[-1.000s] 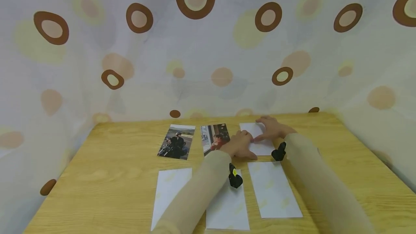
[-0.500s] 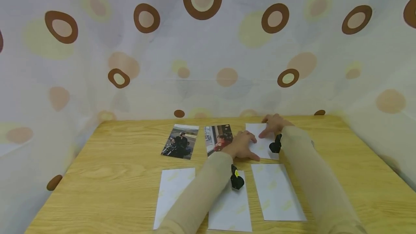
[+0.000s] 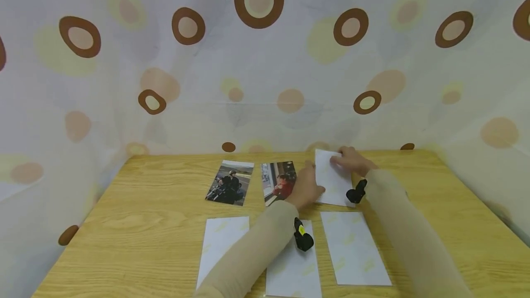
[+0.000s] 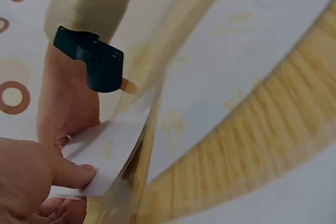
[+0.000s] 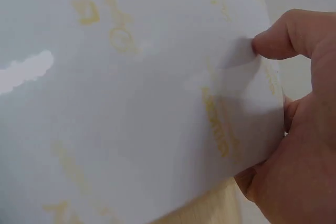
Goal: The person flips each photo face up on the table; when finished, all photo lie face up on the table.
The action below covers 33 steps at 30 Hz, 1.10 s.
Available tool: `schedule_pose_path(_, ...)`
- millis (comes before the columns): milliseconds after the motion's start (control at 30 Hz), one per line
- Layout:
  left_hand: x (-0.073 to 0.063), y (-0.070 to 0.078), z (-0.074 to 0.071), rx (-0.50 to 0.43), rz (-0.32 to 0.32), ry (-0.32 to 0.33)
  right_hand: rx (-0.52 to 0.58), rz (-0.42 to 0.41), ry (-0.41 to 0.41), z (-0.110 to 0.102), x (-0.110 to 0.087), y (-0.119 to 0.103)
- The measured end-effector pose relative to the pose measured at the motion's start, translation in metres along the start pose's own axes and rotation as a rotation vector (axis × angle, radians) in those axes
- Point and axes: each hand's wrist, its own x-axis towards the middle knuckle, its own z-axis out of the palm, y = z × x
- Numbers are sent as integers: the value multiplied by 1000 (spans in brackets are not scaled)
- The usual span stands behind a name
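Observation:
A photo print (image 3: 332, 180), white back up with faint yellow lettering, is raised at its far edge at the right of the back row. My right hand (image 3: 354, 162) pinches its far right edge, thumb on the white back (image 5: 157, 93) and fingers behind. At the left edge my left hand (image 3: 305, 188) pinches it too; in the left wrist view its thumb (image 4: 76, 176) presses on top while curled fingers show beneath. The print's picture side is hidden. Left of it lies a face-up photo of a figure in red (image 3: 283, 184), partly covered by my left hand.
A face-up photo of a motorcycle rider (image 3: 230, 183) lies at the back left of the wooden table (image 3: 153, 238). In the front row are three face-down prints: left (image 3: 223, 238), middle (image 3: 294, 270) and right (image 3: 355, 248). Patterned cloth (image 3: 265, 68) stands behind the table.
Both hands have gone from resting around the right back print to pinching its edges. Its far edge has come up off the table. The other prints stay in place.

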Motion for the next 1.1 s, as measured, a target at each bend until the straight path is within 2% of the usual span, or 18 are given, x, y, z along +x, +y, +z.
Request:
schedule_pose_path(133, 1, 4, -3, -169, 22, 40, -26, 22, 65, 2, -9, -8)
schedule_pose_path(200, 1, 8, -4, -231, 11, 65, -59, 15, 95, 2, -15, -14)
schedule_pose_path(267, 0, 11, -5, -278, -9, 108, -57, -7, 86, 2, -22, -22)
schedule_pose_path(367, 0, 16, -5, -359, -32, 185, 12, -27, 12, 2, -33, -34)
schedule_pose_path(433, -1, 18, -6, -407, -19, 219, 87, -21, -60, 3, -39, -40)
schedule_pose_path(500, -2, 19, -6, -442, 18, 224, 125, -13, -102, 3, -44, -44)
schedule_pose_path(600, -3, 21, -6, -490, 82, 179, 130, -3, -140, 2, -51, -48)
schedule_pose_path(700, -5, 22, -6, -534, 88, 72, 96, 12, -158, -4, -58, -52)
schedule_pose_path(767, -5, 24, -7, -529, 73, -13, 102, 23, -167, -9, -61, -53)
schedule_pose_path(833, -4, 25, -7, -492, 56, -86, 103, 23, -174, -15, -64, -53)
schedule_pose_path(900, -3, 25, -7, -423, 67, -140, 113, 27, -179, -21, -66, -53)
schedule_pose_path(1100, -9, 15, 3, -193, 149, -199, 104, -11, -192, -31, -75, -50)
